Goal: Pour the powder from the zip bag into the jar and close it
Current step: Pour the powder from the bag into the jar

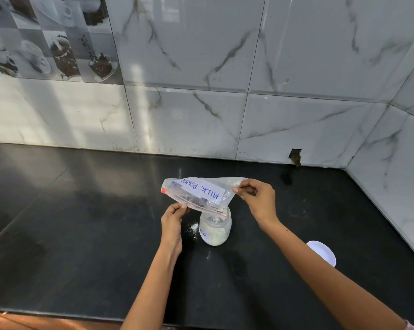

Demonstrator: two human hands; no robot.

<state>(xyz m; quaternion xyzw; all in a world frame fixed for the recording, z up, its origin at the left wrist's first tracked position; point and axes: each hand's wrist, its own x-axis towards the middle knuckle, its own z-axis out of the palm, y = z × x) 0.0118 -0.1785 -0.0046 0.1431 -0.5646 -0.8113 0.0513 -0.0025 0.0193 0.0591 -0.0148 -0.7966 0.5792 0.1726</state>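
While both hands pinch the bag (201, 192) with their fingers, left hand (172, 219) low, right hand (258, 198) high, its mouth tips into the open jar (215, 231) mid-counter (82, 234); the lid (321, 253) lies near the right edge.

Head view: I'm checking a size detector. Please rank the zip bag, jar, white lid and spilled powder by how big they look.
1. Zip bag
2. Jar
3. White lid, partly hidden by the right arm and nearer the camera, so its rank against the jar is unsure
4. Spilled powder

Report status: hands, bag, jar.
Left hand and right hand pinch the zip bag, tipped over the open jar. Spilled powder beside the jar. Lid off, right.
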